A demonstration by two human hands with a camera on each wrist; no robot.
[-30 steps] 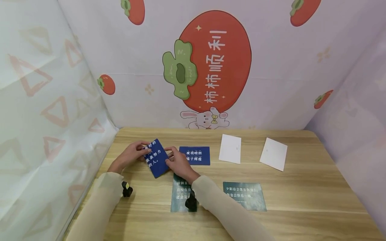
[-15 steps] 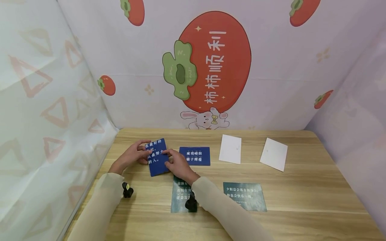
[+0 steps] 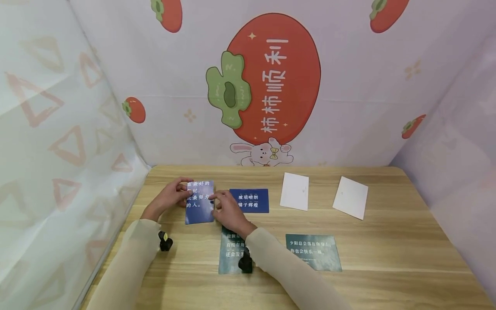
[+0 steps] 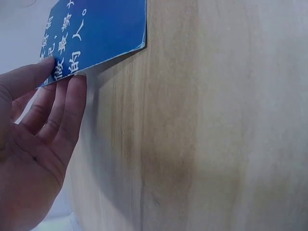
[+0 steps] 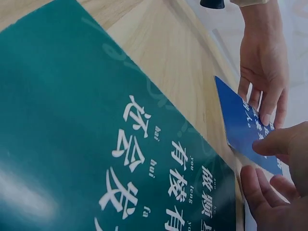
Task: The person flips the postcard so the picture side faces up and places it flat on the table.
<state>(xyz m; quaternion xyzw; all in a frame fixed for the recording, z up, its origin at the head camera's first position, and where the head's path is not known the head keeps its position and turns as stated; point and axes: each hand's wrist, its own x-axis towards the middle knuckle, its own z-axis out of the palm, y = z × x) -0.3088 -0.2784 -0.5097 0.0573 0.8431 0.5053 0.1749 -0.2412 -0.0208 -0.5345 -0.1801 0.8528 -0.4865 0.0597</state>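
Note:
A blue card with white lettering stands slightly raised at the table's left side. My left hand grips its left edge, thumb on the printed face and fingers behind, as the left wrist view of the card shows. At the opposite edge, my right hand pinches the card; in the right wrist view one digit overlaps the printed face and other fingers lie beyond its edge. Just right of that hand lies a second blue card. A green card is partly hidden beneath the right wrist.
Two white cards, one nearer the middle and one farther right, lie at the back. Another green card is on the wooden table beyond the right forearm. A fabric backdrop rises behind.
The held blue card has turned from a clear tilt to nearly straight, its lower end swinging left. Both hands have kept hold of it; the other cards lie as before.

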